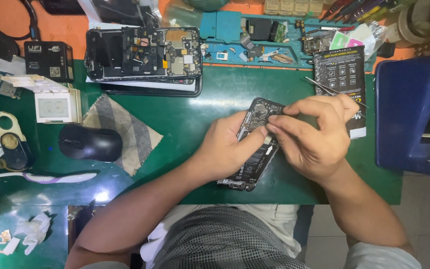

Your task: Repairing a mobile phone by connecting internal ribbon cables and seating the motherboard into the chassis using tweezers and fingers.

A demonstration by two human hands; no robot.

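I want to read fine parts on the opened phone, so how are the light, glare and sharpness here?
Head view: even overhead light, soft shadows; glare only on the green mat at lower left; the opened phone is fairly sharp, half hidden by the left hand and right hand; edges bend slightly.

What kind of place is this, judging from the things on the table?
Probably a phone repair bench: both hands work on an opened phone, more dismantled phones lie behind it, and tweezers lie on the green mat.

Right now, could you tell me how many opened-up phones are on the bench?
2 clearly: one opened phone held between the left hand and right hand, and one disassembled phone lying at the back of the green mat. Another may lie beneath that one.
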